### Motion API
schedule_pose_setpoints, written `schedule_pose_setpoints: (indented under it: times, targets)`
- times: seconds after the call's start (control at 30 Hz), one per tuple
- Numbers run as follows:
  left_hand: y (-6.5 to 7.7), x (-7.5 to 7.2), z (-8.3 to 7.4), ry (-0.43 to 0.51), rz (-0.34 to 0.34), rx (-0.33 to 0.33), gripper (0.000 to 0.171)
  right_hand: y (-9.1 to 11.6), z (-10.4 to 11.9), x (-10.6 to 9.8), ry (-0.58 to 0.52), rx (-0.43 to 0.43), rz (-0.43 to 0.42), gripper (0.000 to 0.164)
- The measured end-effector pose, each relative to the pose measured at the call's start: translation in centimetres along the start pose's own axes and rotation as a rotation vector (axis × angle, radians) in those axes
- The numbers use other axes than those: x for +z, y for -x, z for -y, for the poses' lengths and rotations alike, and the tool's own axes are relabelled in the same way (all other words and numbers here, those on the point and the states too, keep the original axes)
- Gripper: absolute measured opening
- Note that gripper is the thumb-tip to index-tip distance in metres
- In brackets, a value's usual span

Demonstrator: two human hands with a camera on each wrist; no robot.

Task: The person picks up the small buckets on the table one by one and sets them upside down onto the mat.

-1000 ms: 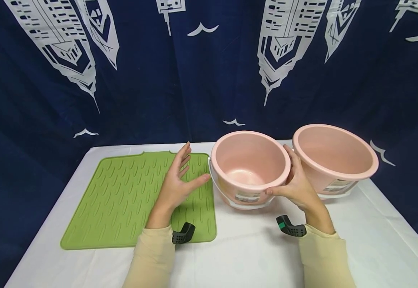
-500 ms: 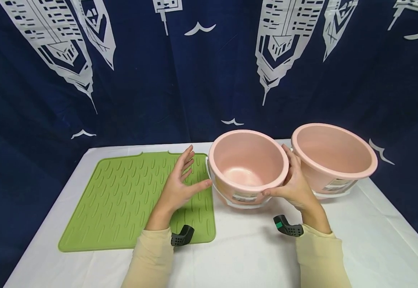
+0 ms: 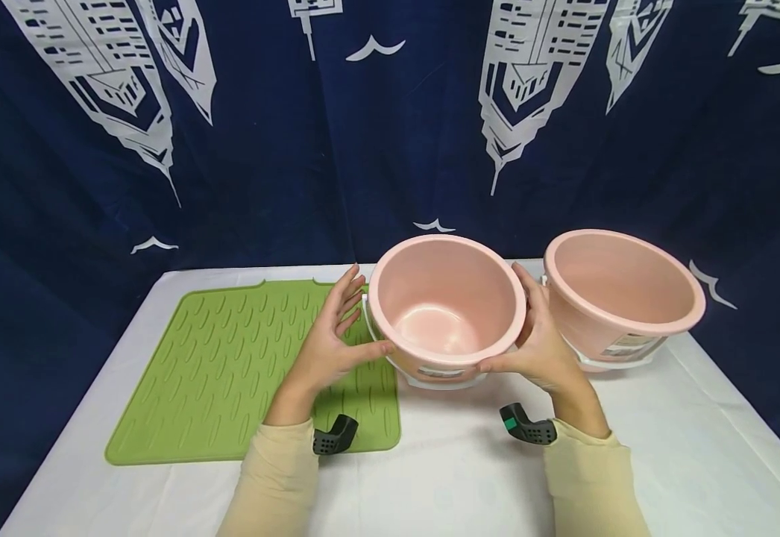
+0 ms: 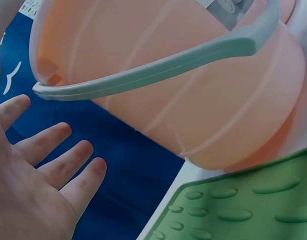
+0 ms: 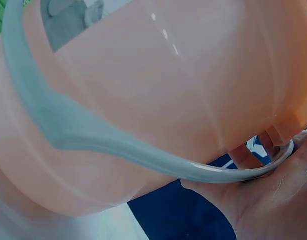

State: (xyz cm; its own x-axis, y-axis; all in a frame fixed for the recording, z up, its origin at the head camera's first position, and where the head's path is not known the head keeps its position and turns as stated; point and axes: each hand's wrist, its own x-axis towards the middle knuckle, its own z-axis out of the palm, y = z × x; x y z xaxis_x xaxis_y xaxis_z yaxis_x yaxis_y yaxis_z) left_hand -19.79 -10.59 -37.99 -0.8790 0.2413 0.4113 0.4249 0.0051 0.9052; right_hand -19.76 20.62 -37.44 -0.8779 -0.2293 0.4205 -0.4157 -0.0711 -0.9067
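Note:
A pink bucket point(image 3: 444, 280) stands between my two hands in the head view, leaning slightly. My right hand point(image 3: 541, 350) grips its right side, thumb on the near rim and fingers behind. In the right wrist view the pale bail handle point(image 5: 153, 157) passes that hand. My left hand point(image 3: 329, 347) is at the bucket's left side, fingers spread and fairly straight. Its thumb tip meets the rim or lies just in front of it. From the left wrist, the fingertips point(image 4: 83, 150) show apart from the bucket wall point(image 4: 218, 115); the thumb is mostly hidden there.
A second pink bucket point(image 3: 621, 280) stands close on the right at the back. On the left a green ridged mat point(image 3: 229, 373) lies on the white tablecloth point(image 3: 457, 477). Behind the table hangs a dark blue printed curtain point(image 3: 336, 149).
The gripped bucket has moved left, toward the left hand and over the mat's right edge, and its mouth tips a little more toward me. My right hand has travelled with it.

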Motion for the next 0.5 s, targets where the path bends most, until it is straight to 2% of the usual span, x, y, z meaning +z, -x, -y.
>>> schedule_pose_setpoints:
  times: [0.5]
  targets:
    - [0.2, 0.1, -1.1, -0.013, 0.047, -0.005, 0.129, -0.1, 0.3, 0.5, 0.014, -0.034, 0.001, 0.146]
